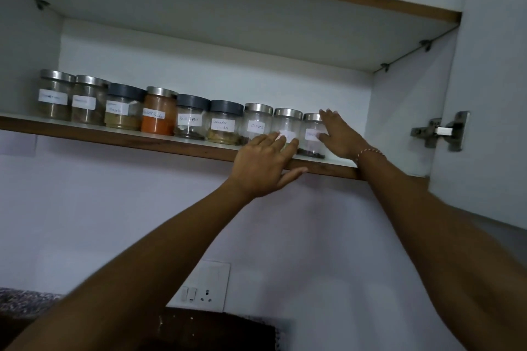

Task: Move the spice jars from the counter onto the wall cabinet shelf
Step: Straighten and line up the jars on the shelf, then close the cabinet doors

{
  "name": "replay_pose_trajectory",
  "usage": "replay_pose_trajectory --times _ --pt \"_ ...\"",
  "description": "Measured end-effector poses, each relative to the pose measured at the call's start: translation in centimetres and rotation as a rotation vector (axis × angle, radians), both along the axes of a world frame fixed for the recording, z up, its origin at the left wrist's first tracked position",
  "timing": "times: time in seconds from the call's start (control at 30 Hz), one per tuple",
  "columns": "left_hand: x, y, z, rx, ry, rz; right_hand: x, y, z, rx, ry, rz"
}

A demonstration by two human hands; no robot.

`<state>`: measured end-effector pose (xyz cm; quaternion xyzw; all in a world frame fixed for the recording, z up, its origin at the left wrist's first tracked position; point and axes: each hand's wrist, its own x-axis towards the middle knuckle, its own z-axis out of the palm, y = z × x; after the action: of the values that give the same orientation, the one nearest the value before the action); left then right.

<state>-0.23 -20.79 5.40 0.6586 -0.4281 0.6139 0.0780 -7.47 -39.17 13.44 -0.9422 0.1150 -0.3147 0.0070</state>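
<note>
Jars (191, 117), nine, line shelf (114, 135); both hands (263, 161) spread, seemingly touching two.

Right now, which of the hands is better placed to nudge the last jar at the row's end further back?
The right hand. Its straight fingers already lie against the end jar, while the left hand lies in front of the neighbouring jar, thumb under the shelf edge.

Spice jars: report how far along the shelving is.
Done: nine spice jars stand in a row on the shelf. In hand: the left hand and right hand rest flat against the rightmost jars, straightening them. Left: unclear; the counter is mostly out of view.
</note>
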Motion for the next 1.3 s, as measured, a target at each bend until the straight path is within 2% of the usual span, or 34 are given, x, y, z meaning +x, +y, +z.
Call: replay_pose_trajectory --times 0.23,0.4,0.63,0.8,0.97,1.1,1.3 --pt "-1.6 1.7 -0.2 0.141 0.128 0.068 -5.1 3.6 -2.5 -0.085 -0.297 -0.034" --pt "-2.8 3.5 -4.1 0.049 0.066 0.063 -8.1 5.5 -6.1 -0.254 -0.374 -0.108" --pt "-5.7 5.2 -7.3 -0.026 0.046 0.016 -10.8 8.1 -11.1 -0.326 -0.442 -0.198" --pt "-9.4 6.0 -8.5 -0.045 0.078 -0.015 -14.7 9.7 -14.0 -0.395 -0.42 -0.254" --pt "-14.1 7.2 -8.1 -0.014 -0.009 -0.111 -20.6 12.0 -14.9 -0.452 -0.383 -0.369" --pt "-18.2 8.0 -7.5 -0.012 -0.057 -0.238 -25.5 13.9 -15.7 -0.56 -0.318 -0.531" --pt "-25.4 7.1 -7.5 0.036 0.011 -0.38 -34.0 15.7 -17.2 -0.618 -0.302 -0.763"
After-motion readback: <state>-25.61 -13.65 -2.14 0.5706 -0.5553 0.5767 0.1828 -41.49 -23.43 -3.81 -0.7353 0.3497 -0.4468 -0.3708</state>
